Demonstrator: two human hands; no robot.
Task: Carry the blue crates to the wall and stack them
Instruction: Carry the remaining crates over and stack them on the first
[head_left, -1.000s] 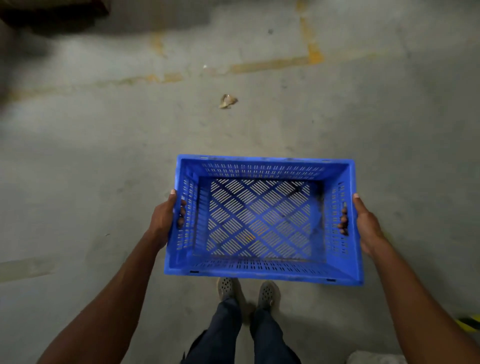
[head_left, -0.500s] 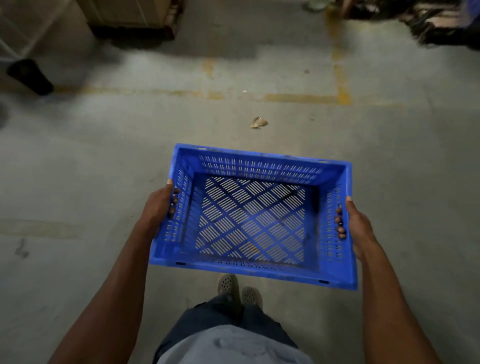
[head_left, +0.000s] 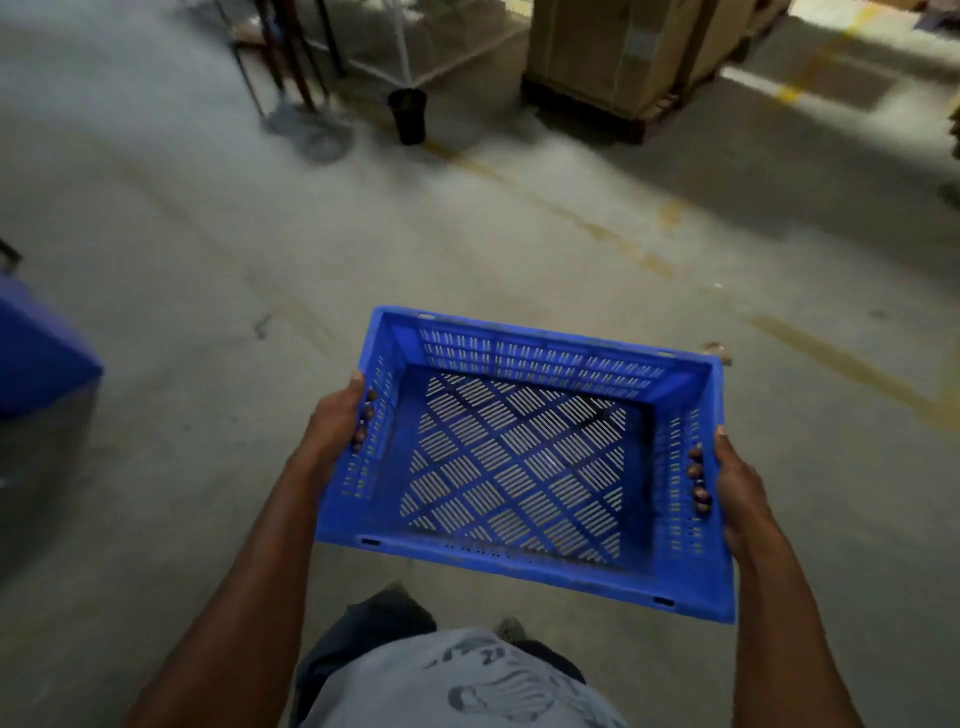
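Note:
I carry an empty blue crate with slotted walls and a lattice floor, held level above the concrete. My left hand grips its left handle slot, fingertips curled through to the inside. My right hand grips the right handle slot the same way. The corner of another blue crate juts in at the left edge, blurred.
Ahead stand a pallet of cardboard boxes, a small black bin and metal frame legs. Worn yellow lines cross the grey floor. A scrap of litter lies just beyond the crate's far right corner.
The view has swung and lifted as I walk: the boxes, bin and frame legs have come into sight, and a blue crate corner has appeared at left. Both hands keep their grip.

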